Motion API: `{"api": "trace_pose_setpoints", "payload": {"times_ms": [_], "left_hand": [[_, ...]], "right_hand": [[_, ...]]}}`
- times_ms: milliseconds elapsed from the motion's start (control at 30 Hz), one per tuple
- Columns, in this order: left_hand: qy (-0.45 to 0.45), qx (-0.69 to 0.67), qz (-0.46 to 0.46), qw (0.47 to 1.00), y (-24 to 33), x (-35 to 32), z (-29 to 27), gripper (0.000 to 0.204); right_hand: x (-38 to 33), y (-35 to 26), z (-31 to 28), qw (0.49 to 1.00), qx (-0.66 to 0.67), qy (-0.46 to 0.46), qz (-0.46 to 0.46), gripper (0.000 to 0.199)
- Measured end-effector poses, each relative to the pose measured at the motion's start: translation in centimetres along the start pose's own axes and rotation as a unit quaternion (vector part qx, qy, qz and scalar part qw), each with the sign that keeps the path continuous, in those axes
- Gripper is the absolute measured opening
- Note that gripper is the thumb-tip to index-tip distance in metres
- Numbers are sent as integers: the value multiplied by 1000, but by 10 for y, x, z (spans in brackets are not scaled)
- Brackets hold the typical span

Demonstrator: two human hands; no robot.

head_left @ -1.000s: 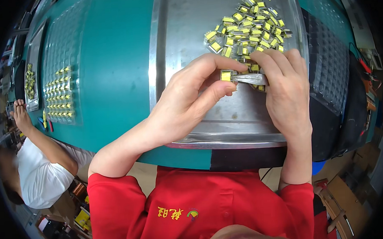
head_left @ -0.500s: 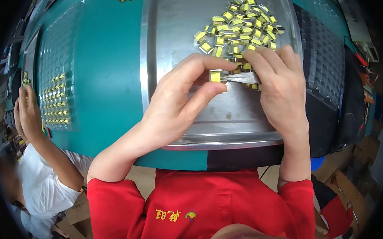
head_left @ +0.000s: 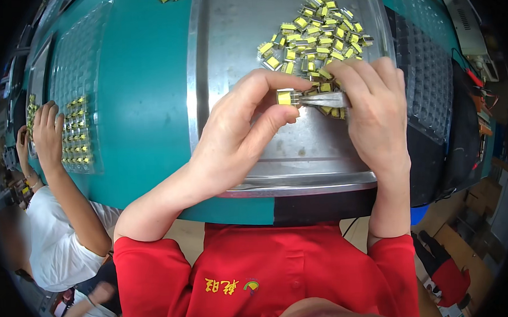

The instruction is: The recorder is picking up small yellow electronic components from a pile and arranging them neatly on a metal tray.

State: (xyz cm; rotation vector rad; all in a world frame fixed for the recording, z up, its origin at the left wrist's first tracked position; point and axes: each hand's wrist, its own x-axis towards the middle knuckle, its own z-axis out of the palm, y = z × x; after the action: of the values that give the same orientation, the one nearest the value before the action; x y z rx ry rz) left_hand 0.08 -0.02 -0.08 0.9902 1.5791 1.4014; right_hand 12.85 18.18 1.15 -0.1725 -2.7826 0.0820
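Observation:
Between the thumb and fingers of my left hand is a small yellow-wrapped transformer, its metal pins pointing right. My right hand is closed around needle-nose pliers; its curled fingers hide the handles. The narrow jaws reach left to the pins of the transformer. Both hands are above a shallow metal tray. Just beyond them, a heap of similar yellow transformers lies in the tray.
Clear plastic blister trays stand on the right and the left, the left one partly filled with yellow parts. At the left, a co-worker's hand is beside that tray. A red clip and wires lie far right.
The plier jaws have turned slightly at the pins while my left hand keeps hold of the transformer. The co-worker's hand has moved right, toward the partly filled blister tray.

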Motion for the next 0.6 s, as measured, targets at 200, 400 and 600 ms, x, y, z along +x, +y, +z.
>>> {"api": "trace_pose_setpoints", "payload": {"times_ms": [200,400,600], "left_hand": [[2,6,-7,1000,0,1,-2,28],[5,31,-3,1000,-1,1,-2,28],[13,74,18,997,-3,2,-2,27]], "right_hand": [[0,1,0,1000,-7,12,-9,37],[0,1,2,999,-42,12,-19,31],[-1,-1,1,1000,-21,3,-8,40]]}}
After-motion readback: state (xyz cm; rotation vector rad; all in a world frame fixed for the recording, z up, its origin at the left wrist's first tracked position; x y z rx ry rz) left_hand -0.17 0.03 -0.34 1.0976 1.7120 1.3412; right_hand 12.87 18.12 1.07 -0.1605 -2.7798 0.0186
